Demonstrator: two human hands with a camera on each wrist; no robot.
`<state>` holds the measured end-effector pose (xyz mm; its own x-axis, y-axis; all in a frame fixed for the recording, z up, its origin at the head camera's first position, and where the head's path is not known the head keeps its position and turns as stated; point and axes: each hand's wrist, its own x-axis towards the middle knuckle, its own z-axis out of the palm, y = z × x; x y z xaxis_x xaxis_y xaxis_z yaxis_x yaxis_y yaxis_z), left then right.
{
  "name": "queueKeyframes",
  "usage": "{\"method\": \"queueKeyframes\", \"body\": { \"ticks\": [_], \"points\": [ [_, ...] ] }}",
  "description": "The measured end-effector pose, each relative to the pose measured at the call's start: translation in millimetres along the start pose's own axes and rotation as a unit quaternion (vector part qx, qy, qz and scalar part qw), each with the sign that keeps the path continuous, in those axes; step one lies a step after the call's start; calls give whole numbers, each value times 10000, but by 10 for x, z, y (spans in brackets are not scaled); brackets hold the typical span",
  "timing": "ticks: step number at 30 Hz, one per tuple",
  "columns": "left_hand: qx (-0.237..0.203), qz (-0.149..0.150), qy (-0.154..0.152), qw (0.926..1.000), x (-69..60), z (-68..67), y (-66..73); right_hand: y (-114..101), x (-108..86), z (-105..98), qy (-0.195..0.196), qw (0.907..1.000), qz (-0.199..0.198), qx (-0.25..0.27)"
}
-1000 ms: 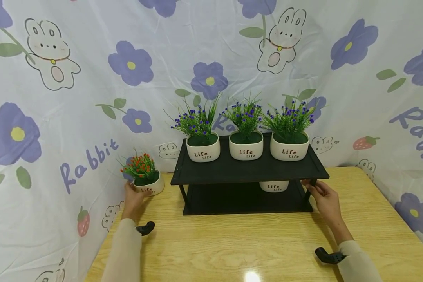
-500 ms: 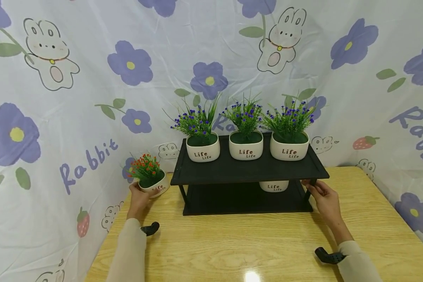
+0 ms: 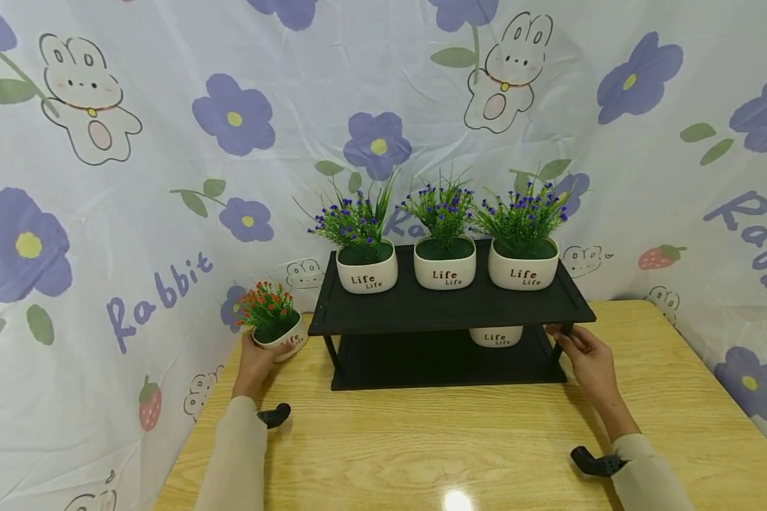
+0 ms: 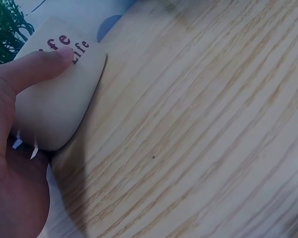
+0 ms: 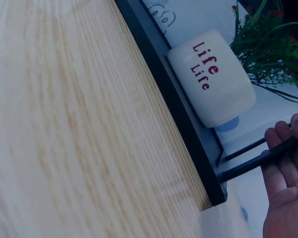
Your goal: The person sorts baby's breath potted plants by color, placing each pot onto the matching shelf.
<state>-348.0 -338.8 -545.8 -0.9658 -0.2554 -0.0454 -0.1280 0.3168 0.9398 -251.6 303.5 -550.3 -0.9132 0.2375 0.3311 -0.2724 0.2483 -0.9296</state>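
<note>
At the left end of the table, my left hand (image 3: pixel 254 363) grips a white flowerpot (image 3: pixel 297 336) of red flowers. Its thumb presses across the printed lettering, as the left wrist view also shows; the other fingers are mostly hidden. The pot sits on the wood beside the black two-tier shelf (image 3: pixel 450 312). My right hand (image 3: pixel 591 362) holds the shelf's front right post (image 5: pixel 253 166), with fingers behind it. On the lower tier stands another red-flowered pot (image 5: pixel 213 79), its plant hidden in the head view by the top board.
Three white pots with purple flowers, the left (image 3: pixel 367 273), middle (image 3: pixel 444 270) and right (image 3: pixel 523 270), stand in a row on the top tier. A printed cloth (image 3: pixel 134 213) hangs behind and left of the wooden table (image 3: pixel 390 447).
My left hand has shifted the red-flowered pot a little to the right, towards the shelf, mostly in the first half second. The right hand stays on the post.
</note>
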Motion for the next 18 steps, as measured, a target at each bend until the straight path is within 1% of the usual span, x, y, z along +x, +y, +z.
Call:
{"method": "queueKeyframes", "body": {
  "ticks": [2, 6, 9, 15, 18],
  "points": [
    [-1, -38, -10, 10000, -5, 6, -1, 6, 5, 2, -2, 10000, 25, -38],
    [-40, 75, -70, 9999, 0, 17, 6, 9, 14, 1, -4, 9999, 72, -88],
    [-67, 76, -150, 9998, 5, 28, 13, 0, 17, 0, -24, 10000, 56, -62],
    [-111, -133, -169, 9997, 8, 57, -1, 8, 18, -7, -62, 9999, 70, -95],
    [-126, -175, -133, 9997, -12, 78, -10, 24, 17, -14, -58, 9998, 91, -165]
  ]
}}
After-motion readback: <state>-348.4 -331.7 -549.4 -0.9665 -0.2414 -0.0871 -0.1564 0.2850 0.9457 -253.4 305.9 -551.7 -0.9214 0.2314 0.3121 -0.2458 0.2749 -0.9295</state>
